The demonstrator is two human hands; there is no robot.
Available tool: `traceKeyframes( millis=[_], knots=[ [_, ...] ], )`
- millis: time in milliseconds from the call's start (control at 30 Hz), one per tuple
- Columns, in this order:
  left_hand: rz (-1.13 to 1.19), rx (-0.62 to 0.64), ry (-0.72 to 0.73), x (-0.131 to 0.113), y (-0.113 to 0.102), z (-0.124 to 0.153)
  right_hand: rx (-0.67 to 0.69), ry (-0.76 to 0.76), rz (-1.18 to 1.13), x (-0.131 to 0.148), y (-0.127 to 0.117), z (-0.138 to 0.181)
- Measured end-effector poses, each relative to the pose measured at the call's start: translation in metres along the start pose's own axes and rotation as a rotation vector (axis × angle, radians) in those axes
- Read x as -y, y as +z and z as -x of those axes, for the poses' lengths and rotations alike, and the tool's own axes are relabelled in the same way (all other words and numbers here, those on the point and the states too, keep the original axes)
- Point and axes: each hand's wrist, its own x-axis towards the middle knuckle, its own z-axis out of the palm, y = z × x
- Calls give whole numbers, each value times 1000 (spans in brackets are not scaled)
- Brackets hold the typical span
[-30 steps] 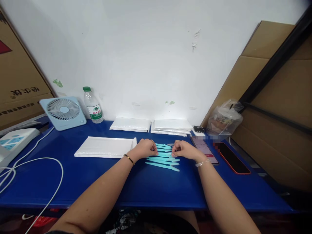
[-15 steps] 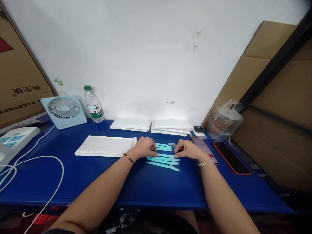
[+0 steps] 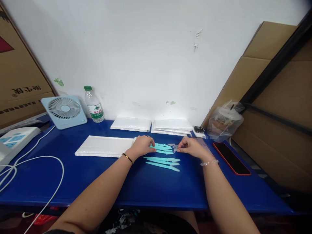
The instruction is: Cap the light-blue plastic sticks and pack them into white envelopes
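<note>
Grip on the left: thumb and forefinger of the left hand sit a little apart at the left ends of the upper group of slim turquoise plastic sticks, and I cannot tell whether they are clamped on any. The right hand's grip has thumb and forefinger near each other beside some small, clear, flat pieces at the sticks' right ends (whether it pinches one is too small to tell). Nearer the person, a lower group of slim turquoise sticks with pale right tips lies apart on the smooth blue table. To the left of these, just beside the left hand, rests a long white padded packet; two piles of flat white packets lie behind the hands, by the wall. A black-screened phone in an orange-red case lies right of the right hand, and a clear green-capped plastic bottle stands near the light-blue square fan.
</note>
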Motion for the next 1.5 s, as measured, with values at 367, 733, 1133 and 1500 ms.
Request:
traceKeyframes(
  millis=[367,733,1133,1500],
  knots=[
    [79,205,102,-9,2,4,217,-135,103,15,15,-4],
    [24,39,52,-1,-1,2,123,-79,108,7,-1,4],
    [66,174,165,-10,4,4,246,-152,254,20,12,2],
    [127,162,-47,8,-4,1,69,13,62,-3,-5,0]
  ],
)
